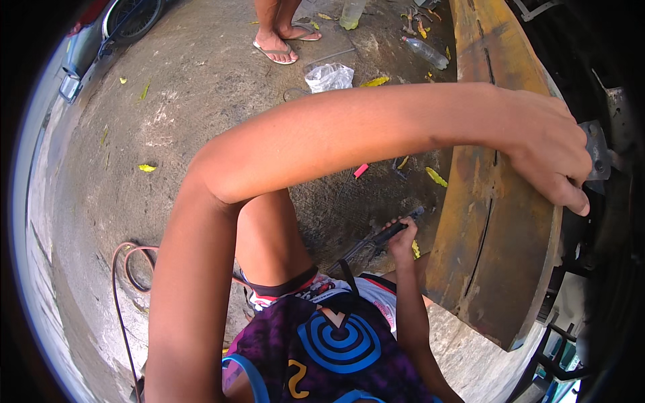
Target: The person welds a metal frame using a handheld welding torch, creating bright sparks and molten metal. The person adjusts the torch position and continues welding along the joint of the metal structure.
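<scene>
My left arm reaches across from the lower left, and my left hand [547, 148] is over the outer edge of a long rusty, yellow-brown metal beam [470, 235]. Its fingers are curled and bent down out of sight. A small grey metal plate [596, 151] shows right beside the knuckles; whether the fingers grip it is hidden. Low by my lap, my right hand [401, 232] is closed round the black handle of a tool [388, 235]. A greyish end sticks out past that hand, and a dark thin part runs down to the left.
A person in flip-flops [275, 50] stands at the far side. On the rough ground lie a white plastic bag [329, 78], a clear bottle [425, 52], a pink object [361, 170] and yellow leaves. A reddish hose [127, 258] coils at left. Dark metal parts line the right.
</scene>
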Tool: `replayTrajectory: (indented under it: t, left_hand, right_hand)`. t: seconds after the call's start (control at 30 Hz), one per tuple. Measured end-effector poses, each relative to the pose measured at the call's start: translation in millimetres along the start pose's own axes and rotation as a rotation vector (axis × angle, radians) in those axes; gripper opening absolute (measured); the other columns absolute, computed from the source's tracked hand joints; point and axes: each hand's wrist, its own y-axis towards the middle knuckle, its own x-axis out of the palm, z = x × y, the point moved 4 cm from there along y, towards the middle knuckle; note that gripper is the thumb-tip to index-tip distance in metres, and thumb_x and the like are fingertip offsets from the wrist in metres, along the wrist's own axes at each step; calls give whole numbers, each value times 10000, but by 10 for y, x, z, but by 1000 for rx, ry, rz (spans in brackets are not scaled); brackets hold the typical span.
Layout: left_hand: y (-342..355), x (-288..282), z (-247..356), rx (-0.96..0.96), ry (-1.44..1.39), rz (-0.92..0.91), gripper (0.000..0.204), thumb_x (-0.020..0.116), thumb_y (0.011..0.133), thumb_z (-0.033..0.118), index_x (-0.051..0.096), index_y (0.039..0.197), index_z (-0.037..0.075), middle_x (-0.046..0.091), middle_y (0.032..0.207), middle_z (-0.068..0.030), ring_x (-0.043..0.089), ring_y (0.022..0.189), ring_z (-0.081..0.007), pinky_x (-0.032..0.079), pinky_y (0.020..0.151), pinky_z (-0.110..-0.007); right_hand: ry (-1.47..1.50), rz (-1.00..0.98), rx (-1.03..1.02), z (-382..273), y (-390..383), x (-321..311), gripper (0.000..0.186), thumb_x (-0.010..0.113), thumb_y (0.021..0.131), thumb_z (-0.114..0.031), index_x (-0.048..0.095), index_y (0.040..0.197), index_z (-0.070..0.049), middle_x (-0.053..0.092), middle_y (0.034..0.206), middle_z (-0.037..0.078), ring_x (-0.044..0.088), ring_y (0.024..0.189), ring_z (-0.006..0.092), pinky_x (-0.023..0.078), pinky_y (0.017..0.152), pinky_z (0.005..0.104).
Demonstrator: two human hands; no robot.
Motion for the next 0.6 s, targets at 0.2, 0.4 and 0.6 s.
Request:
replayTrajectory:
  t: [0.2,0.4,0.6]
  left_hand:
    - [-17,-38,-48,-24,69,90,547,571,1014,516,815,855,53,753,835,-205,719,902,-433,553,810,-514]
    - [272,243,-68,-95,36,-18,570,508,991,599,859,1035,151,814,1033,-181,754,1055,-385,565,937,-515]
    - [-785,216,-451,417,-104,806,306,685,947,405,812,1022,137,787,1028,-71,743,993,-301,557,919,-473]
  right_hand:
    - [-139,-231,-70,-420,46,560,272,698,857,-261,548,1032,-116,581,909,69,598,851,287,520,837,495]
    - [-121,-239,-316,-643,283,306,312,675,945,-302,611,1177,-103,649,1061,75,642,975,249,535,885,462]
    - [-268,-21,-653,-254,416,458,387,614,1026,-309,603,1325,-64,663,1214,75,645,1152,253,534,988,429]
